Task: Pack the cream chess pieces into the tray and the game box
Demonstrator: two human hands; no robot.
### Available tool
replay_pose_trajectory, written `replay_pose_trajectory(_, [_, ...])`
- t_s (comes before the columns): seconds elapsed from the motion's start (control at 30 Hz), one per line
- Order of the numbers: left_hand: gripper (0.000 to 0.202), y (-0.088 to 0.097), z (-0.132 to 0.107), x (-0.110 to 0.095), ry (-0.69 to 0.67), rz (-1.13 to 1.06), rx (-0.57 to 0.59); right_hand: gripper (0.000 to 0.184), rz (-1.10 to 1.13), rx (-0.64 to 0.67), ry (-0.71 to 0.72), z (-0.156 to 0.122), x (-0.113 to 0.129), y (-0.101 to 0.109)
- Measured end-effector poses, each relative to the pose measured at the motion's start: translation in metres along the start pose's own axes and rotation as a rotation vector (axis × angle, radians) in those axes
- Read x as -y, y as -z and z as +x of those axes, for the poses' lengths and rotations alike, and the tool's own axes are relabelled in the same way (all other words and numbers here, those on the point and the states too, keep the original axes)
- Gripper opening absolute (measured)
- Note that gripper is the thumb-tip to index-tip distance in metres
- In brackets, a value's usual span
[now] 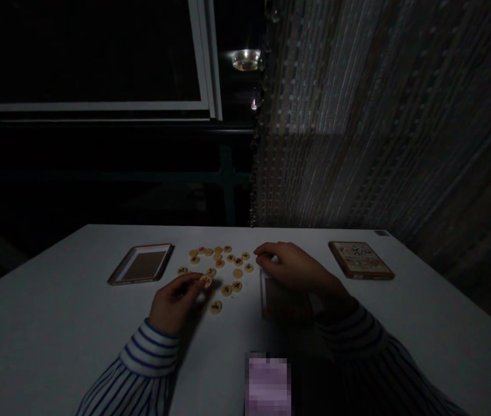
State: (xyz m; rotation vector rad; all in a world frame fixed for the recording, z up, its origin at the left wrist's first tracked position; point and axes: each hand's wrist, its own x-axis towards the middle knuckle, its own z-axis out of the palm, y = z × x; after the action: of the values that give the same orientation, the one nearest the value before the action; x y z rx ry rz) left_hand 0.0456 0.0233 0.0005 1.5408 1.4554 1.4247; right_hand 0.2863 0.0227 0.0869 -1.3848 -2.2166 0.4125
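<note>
My left hand (173, 301) pinches a round Chinese chess piece (206, 281) with a red character, raised over the table between thumb and fingertips. Several similar pale wooden pieces lie loosely scattered beyond and beside it, some showing black characters, such as one piece (216, 307) lying nearest me. Others, like a piece (237, 273) in the middle, show a plain face. My right hand (291, 264) is at the right edge of the pieces, its fingers bent and drawn together; whether anything is between the fingertips is hidden. Beneath that hand lies a shallow tray (264, 297), partly covered and in shadow.
An open shallow box half (168, 261) lies left on the white table (72, 323). At right is a closed box (361, 260) with a printed lid. A pixelated pink object (268, 384) appears at the near edge. Behind hangs a beaded curtain (314, 144).
</note>
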Motion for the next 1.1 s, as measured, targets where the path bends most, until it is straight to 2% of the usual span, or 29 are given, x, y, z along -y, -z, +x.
replay_pose_trajectory(0.23, [0.035,-0.012,0.003,-0.011,0.014,0.034,0.173,0.029,-0.046,0.002,0.042,-0.003,0.000,0.004])
replay_pose_trajectory(0.3, [0.034,-0.019,0.004,-0.017,0.004,0.031,0.146,0.030,-0.052,-0.004,0.040,-0.004,0.000,0.005])
replay_pose_trajectory(0.47, [0.033,-0.041,0.008,-0.031,-0.003,-0.006,0.198,0.030,-0.055,-0.017,0.028,-0.006,0.001,0.009])
replay_pose_trajectory(0.63, [0.032,-0.061,0.013,-0.033,-0.054,-0.083,0.215,0.029,-0.045,-0.032,0.022,-0.007,0.001,0.011])
replay_pose_trajectory(0.77, [0.032,-0.073,0.009,-0.031,-0.028,-0.117,0.208,0.029,-0.060,-0.023,0.003,-0.006,0.000,0.010])
replay_pose_trajectory(1.1, [0.030,-0.080,-0.012,-0.024,-0.014,-0.069,0.205,0.025,-0.123,0.036,-0.001,-0.002,-0.007,0.002])
